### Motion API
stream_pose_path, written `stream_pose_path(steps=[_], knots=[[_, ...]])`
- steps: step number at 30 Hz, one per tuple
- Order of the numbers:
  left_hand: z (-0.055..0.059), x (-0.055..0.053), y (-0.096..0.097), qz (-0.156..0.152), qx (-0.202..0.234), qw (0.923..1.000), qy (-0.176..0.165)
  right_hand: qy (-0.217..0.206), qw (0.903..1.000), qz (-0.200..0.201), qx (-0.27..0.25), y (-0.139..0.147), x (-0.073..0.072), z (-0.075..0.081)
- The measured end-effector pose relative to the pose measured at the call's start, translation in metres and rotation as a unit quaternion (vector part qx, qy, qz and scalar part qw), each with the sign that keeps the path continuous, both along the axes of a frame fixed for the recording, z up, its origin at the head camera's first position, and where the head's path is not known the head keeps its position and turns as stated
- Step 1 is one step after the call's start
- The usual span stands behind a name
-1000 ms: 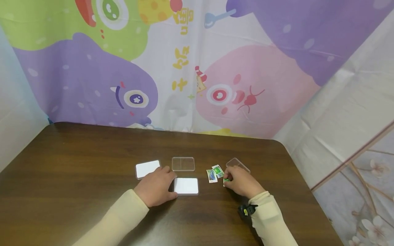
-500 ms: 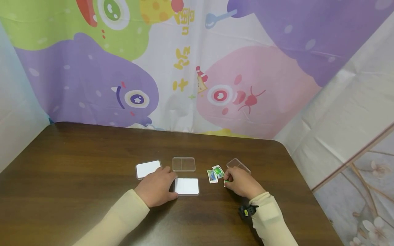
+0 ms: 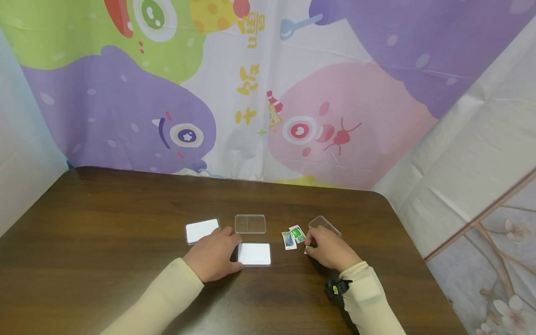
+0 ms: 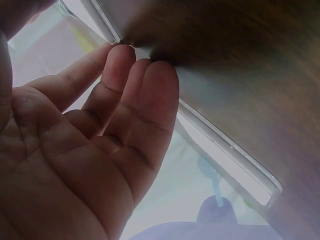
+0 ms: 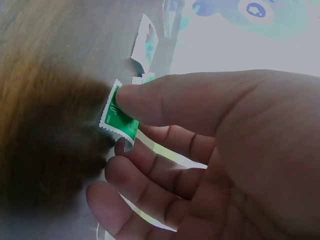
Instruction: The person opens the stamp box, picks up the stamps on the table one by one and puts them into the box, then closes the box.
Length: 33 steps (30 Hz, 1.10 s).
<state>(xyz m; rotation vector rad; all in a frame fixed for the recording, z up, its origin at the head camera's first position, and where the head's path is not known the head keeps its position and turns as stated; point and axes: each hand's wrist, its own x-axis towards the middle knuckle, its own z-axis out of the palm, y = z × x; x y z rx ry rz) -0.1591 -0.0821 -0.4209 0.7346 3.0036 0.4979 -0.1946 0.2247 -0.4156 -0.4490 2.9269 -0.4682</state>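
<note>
My right hand [image 3: 331,247] pinches a small green postage stamp with perforated edges [image 5: 122,117], thumb on its printed face in the right wrist view. Two more stamps, one blue [image 3: 289,240] and one green [image 3: 297,233], overlap on the table just left of it. My left hand [image 3: 214,254] grips the left end of a clear flat case with a white insert [image 3: 254,254], thumb at its front corner and index finger at its back corner. The other fingertips [image 4: 159,87] rest on the tabletop in the left wrist view.
Another clear case with a white insert [image 3: 201,231] lies beyond the left hand. A clear case with a dividing line [image 3: 250,224] lies at the middle back, and a tilted clear case [image 3: 324,226] behind the right hand. The brown table [image 3: 125,209] meets a cartoon-print curtain [image 3: 234,153].
The green stamp at the right fingertips shows less of its face than a second ago, tilted up in the pinch. Left hand and cases stay put.
</note>
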Motion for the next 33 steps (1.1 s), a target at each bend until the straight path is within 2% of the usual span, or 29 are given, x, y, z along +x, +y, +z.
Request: stream_pose_path(steps=[10, 19, 23, 28, 33], knots=[[0.0004, -0.0010, 0.0002, -0.001, -0.003, 1.0000, -0.001, 0.011, 0.9999, 0.001, -0.003, 0.0033, -0.0003, 0.0045], [-0.0006, -0.0004, 0.0004, -0.001, -0.005, 1.0000, -0.001, -0.015, 0.9998, -0.002, -0.015, 0.0039, 0.0001, 0.0052], [-0.0001, -0.0006, 0.0003, -0.002, -0.004, 1.0000, 0.001, -0.027, 0.9993, 0.008, -0.025, 0.0056, -0.0005, 0.0044], [-0.0002, -0.0012, 0.0002, -0.002, -0.004, 1.0000, 0.003, -0.013, 0.9985, 0.033, -0.043, 0.0063, -0.0028, 0.0030], [-0.0007, -0.0009, 0.0001, -0.002, -0.004, 1.0000, 0.000, -0.009, 0.9981, 0.028, -0.054, 0.0050, -0.0036, 0.0019]])
